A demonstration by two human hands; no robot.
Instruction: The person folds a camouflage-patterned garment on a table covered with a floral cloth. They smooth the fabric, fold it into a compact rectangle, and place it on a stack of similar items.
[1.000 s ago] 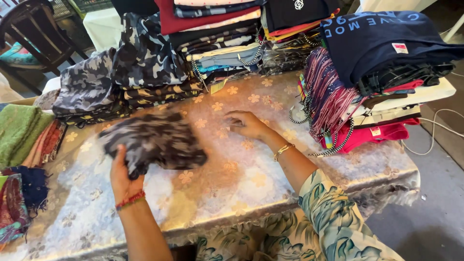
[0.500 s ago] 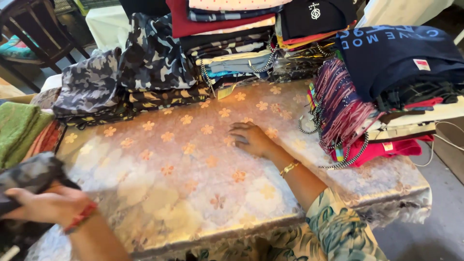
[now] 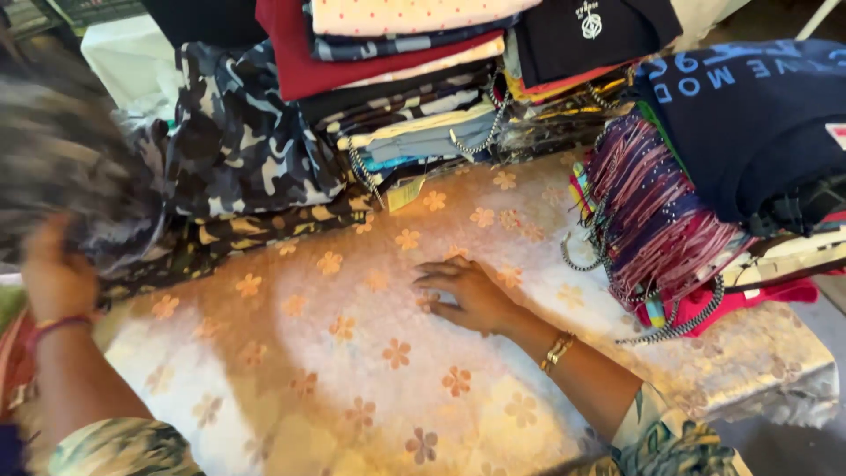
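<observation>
Left hand (image 3: 57,278): raised at the left edge, fingers closed on a folded camouflage garment (image 3: 75,176), which is blurred and held up over the left side of the table, beside the camouflage stack.
Camouflage stack (image 3: 242,150): folded pieces piled unevenly, touching the held garment. Risk: the garment may drag the top pieces askew or off the pile.
Table cover (image 3: 352,353): glossy sheet with orange flower print. Risk: judged slippery; folded goods set near the edge could slide.
Right hand (image 3: 467,295): flat on the cover, fingers spread, holding nothing, well apart from the left.
Centre stacks (image 3: 414,79): tall mixed folds with metal chains (image 3: 476,132) hanging from them. Risk: a chain may snag a passing sleeve.
Striped pile with chains (image 3: 656,220): overhangs towards the right hand. Risk: a nudge could tip it.
Navy garments (image 3: 749,132): atop the right pile; top-heavy by appearance.
</observation>
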